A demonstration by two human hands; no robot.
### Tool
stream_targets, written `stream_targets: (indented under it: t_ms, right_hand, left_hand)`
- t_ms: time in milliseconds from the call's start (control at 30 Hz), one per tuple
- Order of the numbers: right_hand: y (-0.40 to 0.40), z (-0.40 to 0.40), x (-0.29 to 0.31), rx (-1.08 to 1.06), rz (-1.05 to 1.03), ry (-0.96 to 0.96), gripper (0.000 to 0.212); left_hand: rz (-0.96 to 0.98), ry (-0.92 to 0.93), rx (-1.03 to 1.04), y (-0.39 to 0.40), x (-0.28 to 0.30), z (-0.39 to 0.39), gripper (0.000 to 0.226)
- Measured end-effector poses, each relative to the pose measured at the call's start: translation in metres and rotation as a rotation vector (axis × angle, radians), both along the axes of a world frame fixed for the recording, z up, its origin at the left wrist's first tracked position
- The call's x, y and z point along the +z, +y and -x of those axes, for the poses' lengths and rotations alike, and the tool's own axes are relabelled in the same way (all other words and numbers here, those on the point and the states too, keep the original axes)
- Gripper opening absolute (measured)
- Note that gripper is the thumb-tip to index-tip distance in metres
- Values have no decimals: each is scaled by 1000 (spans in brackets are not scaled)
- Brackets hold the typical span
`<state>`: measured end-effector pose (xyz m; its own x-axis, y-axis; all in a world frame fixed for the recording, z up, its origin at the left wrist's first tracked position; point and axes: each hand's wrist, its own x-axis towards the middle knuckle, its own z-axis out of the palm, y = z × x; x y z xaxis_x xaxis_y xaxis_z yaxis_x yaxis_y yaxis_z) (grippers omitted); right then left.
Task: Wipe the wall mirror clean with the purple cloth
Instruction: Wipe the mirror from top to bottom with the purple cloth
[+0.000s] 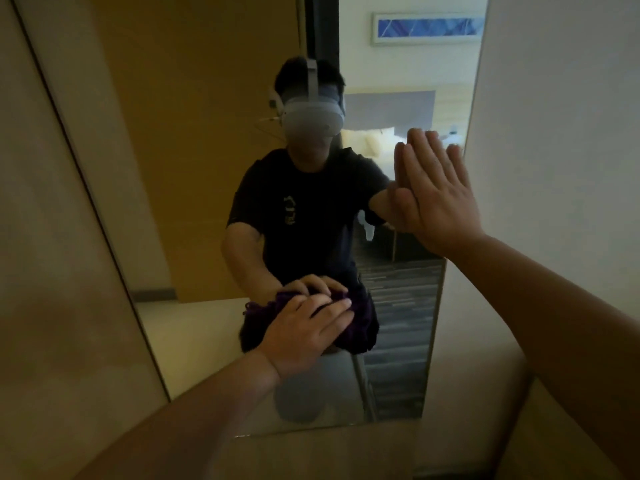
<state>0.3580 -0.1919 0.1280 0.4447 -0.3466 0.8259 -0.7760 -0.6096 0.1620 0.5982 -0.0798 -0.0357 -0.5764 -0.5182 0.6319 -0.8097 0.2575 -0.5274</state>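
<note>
Left hand (304, 332) presses the bunched purple cloth (360, 327) flat against the lower part of the wall mirror (194, 168), fingers spread over it, not pinching, so the grip is splayed on the cloth; right hand (436, 188) lies open, palm flat on the glass near its right edge, holding nothing. Judgement: wipe well with even palm pressure and overlapping passes, then go over the spot under the bracing palm, which likely smears. Cloth looks shaggy and soft; glass smooth, hard, rectangular, thin-edged.

The left hand (304, 336) presses flat, fingers spread, over a bunched cloth (360, 327). The right hand (436, 192) is raised, palm flat, fingers straight and together, arm outstretched.
</note>
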Motion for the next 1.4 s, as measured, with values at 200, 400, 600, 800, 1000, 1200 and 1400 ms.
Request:
stream_targets:
  t_ms: [200,400,600,800,1000,1200,1400]
  right_hand:
    - [-4,39,-2,-82,-88,17,84]
    - [-29,37,-11,-46,-24,-13,69]
    - [-39,38,-14,26,122,-71,70]
    - [-42,38,-17,7,82,-72,65]
    - [-26,61,-6,57,-69,-97,62]
    - [-52,94,-30,-217,-288,-36,70]
    - [-58,95,-31,-227,-273,-19,69]
  left_hand:
    - [407,248,-125,-23,173,36,31]
    - [416,151,130,-63,269,65,50]
    - [349,-10,38,-64,142,61,46]
    - [117,-210,74,-49,-38,52,50]
    - [52,-113,38,-39,-47,54,41]
    - [45,-11,-40,-37,-13,71,33]
    - [369,288,-152,-62,148,108,35]
